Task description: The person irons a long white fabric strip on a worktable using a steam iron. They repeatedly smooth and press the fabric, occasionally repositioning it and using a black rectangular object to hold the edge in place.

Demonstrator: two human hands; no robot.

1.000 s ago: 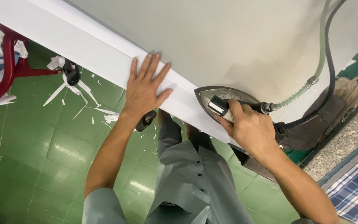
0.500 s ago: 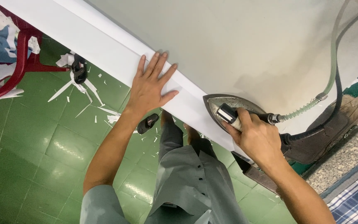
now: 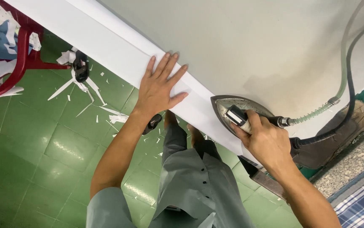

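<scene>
Left hand: left hand (image 3: 161, 86) lies flat and open, fingers spread, pressing the folded white fabric strip (image 3: 118, 57) at the near edge of the pressing table (image 3: 249, 38); it grips nothing.
Right hand: right hand (image 3: 267, 141) is closed around the handle of the steam iron (image 3: 234, 110), thumb over the pale end of the grip.
Iron position: soleplate rests on the strip at the table's near edge, pointed tip toward the left hand; iron and left hand are near but apart.
Hidden parts: palm and fingers cover most of the iron's handle; the soleplate's underside is not visible, and its rear is lost behind the wrist.
Hoses: a pale green hose (image 3: 341, 71) and a black cable (image 3: 350, 84) run from the iron's rear across the table and are cut off at the top right corner.
Cut off: the strip runs out of view at the upper left; the table's far edge lies outside the picture.
Hard to make out: a dark worn block (image 3: 329, 143) under the table's right end, kind unclear.
Open room: bare table surface extends beyond both hands; the strip between left hand and iron tip is uncovered.
Below the edge: green tiled floor (image 3: 43, 143) with white scraps (image 3: 85, 90), a red chair (image 3: 17, 63) at upper left, and the person's grey shirt (image 3: 190, 190).
</scene>
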